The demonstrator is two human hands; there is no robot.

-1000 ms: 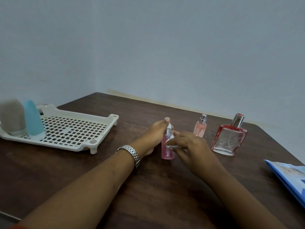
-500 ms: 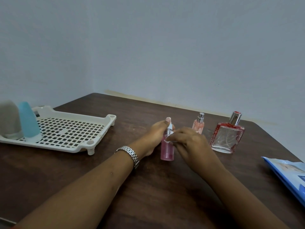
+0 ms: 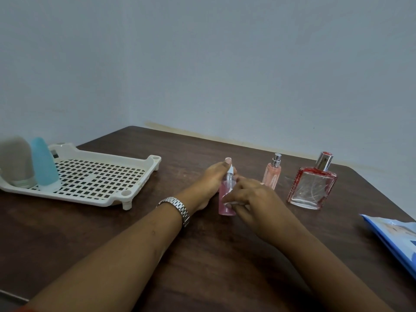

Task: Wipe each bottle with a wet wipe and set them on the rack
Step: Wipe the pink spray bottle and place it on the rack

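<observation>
Head view: two perfume bottles stand beside both hands.

— What's it all sitting on?

— A dark brown wooden table, grain showing, a bit scuffed, pushed into the corner of the room.

— And behind it?

— A plain pale grey-blue wall, with a yellowish strip where it meets the table's far edge.

— Anything else about?

— A silver link wristwatch on the left wrist, and a sliver of orange-red sleeve at the bottom left, too little to tell more.
</observation>
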